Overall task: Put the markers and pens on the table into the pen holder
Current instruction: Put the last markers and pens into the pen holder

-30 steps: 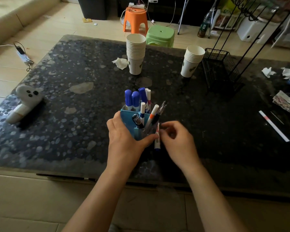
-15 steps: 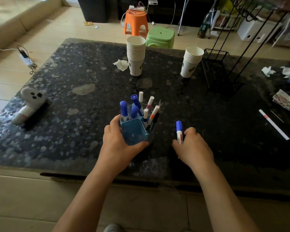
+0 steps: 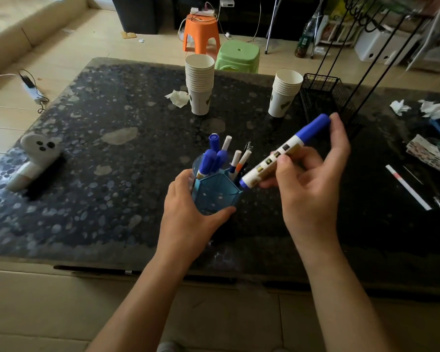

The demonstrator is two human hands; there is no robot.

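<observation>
A blue pen holder point(image 3: 215, 193) stands near the front middle of the dark table point(image 3: 107, 153). Several blue-capped markers point(image 3: 210, 158) and thin white pens point(image 3: 239, 161) stick out of it. My left hand point(image 3: 188, 214) wraps the holder's near side. My right hand point(image 3: 313, 184) grips a white marker with a blue cap point(image 3: 285, 151), tilted in the air, its lower end just above the holder's right rim and its cap pointing up to the right.
Two stacks of paper cups point(image 3: 200, 85) point(image 3: 285, 94) stand at the back, a black wire rack point(image 3: 323, 97) to their right. A white ghost-shaped object point(image 3: 33, 158) lies at the left. A white strip point(image 3: 407, 190), crumpled tissues point(image 3: 399, 107) and a packet point(image 3: 427, 153) lie at the right.
My right hand picked the blue-capped marker up off the table and carried it up and left, so its lower end now hangs by the holder's rim. My left hand stayed on the holder.
</observation>
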